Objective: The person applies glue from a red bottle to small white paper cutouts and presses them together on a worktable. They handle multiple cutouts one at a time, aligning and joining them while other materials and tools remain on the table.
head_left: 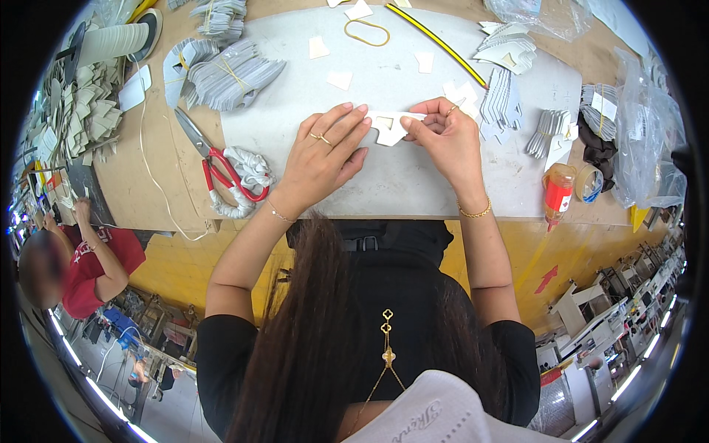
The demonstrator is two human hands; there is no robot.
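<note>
The right hand (454,140) has thumb and index finger clamped on the right end of a white cut-out piece (388,138), which lies between the two hands near the front of the desk (295,81); the left hand (317,155) is spread palm down, its four fingers stretched out nearly side by side and its thumb apart from them, the fingertips at the left edge of the piece, though how firmly they press I cannot tell; the right fingers hide part of the piece's right end.

To the left lie one pair of scissors (207,153) with red handles partly wrapped in white, and, beyond it, one large banded grey bundle (235,74); one spool (112,43) stands at the far left.

Ahead of the hands are at least four loose white pieces (318,48), one tan rubber band (367,34) and one black-and-yellow striped strip (436,44); on the right are one red-and-clear bottle (558,193), one tape roll (589,183) beside it and a clear plastic bag (639,140); several grey stacks (502,100) stand near the right hand, overlapping too much to count.
</note>
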